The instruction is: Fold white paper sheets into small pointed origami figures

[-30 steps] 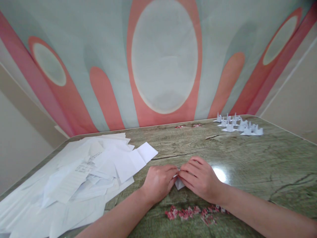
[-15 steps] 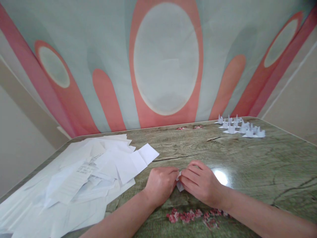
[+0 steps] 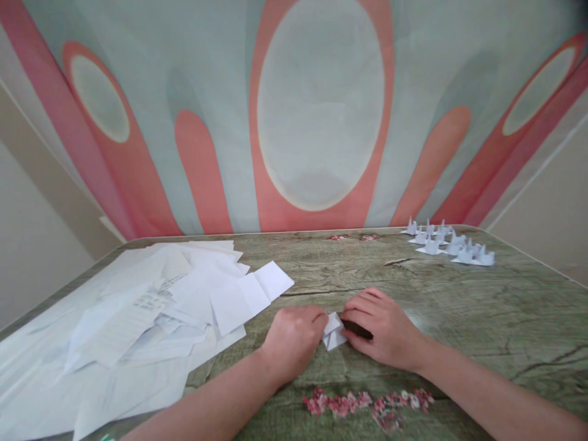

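Folded paper (image 3: pixel 334 339) is being held by the left hand (image 3: pixel 294 340) and right hand (image 3: pixel 386 327), corner pointing near, long axis running near-to-far.

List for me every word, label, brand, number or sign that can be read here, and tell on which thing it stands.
No text is readable.
Paper pile: printed marks, too small and blurred to read.
Small folded paper: no text visible.
White folded figures: no text visible.
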{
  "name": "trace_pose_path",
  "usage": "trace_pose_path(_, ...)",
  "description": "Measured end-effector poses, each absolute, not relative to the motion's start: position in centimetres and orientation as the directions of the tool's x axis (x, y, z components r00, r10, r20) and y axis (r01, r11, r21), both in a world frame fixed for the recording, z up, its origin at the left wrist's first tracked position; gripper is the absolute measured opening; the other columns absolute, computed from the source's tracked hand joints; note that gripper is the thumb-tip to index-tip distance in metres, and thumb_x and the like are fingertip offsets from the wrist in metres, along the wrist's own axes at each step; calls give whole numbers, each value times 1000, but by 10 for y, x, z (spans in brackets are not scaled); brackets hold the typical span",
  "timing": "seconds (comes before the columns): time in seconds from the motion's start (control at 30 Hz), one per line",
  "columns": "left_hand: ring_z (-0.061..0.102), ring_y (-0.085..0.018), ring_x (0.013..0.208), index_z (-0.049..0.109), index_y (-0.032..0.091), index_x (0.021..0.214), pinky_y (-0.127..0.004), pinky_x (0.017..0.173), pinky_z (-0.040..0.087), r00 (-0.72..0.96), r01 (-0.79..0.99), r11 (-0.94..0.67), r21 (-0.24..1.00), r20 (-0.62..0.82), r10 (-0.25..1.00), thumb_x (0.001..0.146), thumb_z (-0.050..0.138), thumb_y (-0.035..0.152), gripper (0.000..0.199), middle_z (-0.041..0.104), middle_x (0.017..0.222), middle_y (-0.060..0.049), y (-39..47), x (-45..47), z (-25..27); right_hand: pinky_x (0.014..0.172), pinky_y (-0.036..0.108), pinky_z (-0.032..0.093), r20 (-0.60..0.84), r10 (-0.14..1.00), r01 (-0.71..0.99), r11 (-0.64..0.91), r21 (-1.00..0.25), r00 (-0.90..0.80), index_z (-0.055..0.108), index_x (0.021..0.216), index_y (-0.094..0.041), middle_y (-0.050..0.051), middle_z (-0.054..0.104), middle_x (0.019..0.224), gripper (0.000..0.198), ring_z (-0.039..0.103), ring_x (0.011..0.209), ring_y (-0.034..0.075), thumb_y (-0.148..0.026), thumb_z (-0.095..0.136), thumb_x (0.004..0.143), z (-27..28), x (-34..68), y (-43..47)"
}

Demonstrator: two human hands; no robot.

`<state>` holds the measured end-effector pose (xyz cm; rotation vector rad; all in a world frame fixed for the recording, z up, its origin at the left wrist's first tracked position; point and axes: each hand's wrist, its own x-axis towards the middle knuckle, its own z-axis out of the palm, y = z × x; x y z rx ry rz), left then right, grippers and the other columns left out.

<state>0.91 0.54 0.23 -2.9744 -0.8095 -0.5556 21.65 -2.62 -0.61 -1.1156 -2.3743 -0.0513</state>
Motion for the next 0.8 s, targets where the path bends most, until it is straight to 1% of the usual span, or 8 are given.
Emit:
trace_pose_path(0.07,61,-18,74,60,16,88,-27,64,49,808,516,-854,64,294,510,82,47,12,15,63,80,-6,3,10,3,76,33,34,469,706,724,666,-182,-531,62,86,-19,3,62,80,10,54,76,16,-24,56,79,-5,219,-26)
trace_pose_path(0.2,61,-18,76,59,15,89,-28,67,49,807,528,-848,36,289,515,82,47,12,14,62,82,-6,1,11,3,75,32,35,497,699,726,663,-181,-514,61,86,-18,3,62,80,10,55,76,15,-22,57,78,-5,216,-27)
trace_pose_path(0.37,61,-19,76,59,15,91,-30,66,50,809,531,-846,51,265,524,81,48,13,15,63,84,-7,1,11,3,75,32,35,529,671,720,677,-152,-519,62,84,-18,3,63,79,8,55,75,15,-20,55,81,-8,214,-27)
trace_pose_path(0.43,61,-20,81,59,16,95,-32,72,50,800,532,-842,96,268,536,81,48,12,18,64,89,-7,1,12,2,75,32,35,537,655,716,686,-127,-532,62,84,-18,3,63,79,9,54,75,15,-20,54,82,-11,215,-26)
trace_pose_path(0.53,58,-19,93,60,18,99,-33,84,47,769,527,-823,212,293,568,80,48,11,24,63,99,-5,1,13,3,75,32,35,526,651,720,687,-101,-547,63,85,-18,3,62,79,9,53,74,15,-19,54,83,-14,216,-25)
trace_pose_path(0.63,55,-19,98,61,19,99,-33,89,44,751,499,-808,313,309,583,78,49,11,26,62,103,-4,1,15,4,74,32,35,510,658,727,681,-89,-554,63,85,-18,2,61,78,9,52,74,14,-19,54,83,-14,216,-25)
trace_pose_path(0.7,54,-19,100,61,18,100,-34,91,43,749,486,-805,340,312,584,76,51,11,27,61,105,-5,0,16,6,73,32,34,495,662,732,677,-74,-562,63,84,-18,2,61,77,10,52,74,15,-18,53,84,-13,216,-25)
trace_pose_path(0.8,51,-20,105,59,18,103,-36,94,42,758,477,-812,336,310,574,75,52,13,30,60,108,-6,-1,16,7,73,32,34,471,671,736,673,-65,-573,63,85,-17,2,60,76,10,51,75,15,-18,53,84,-12,215,-25)
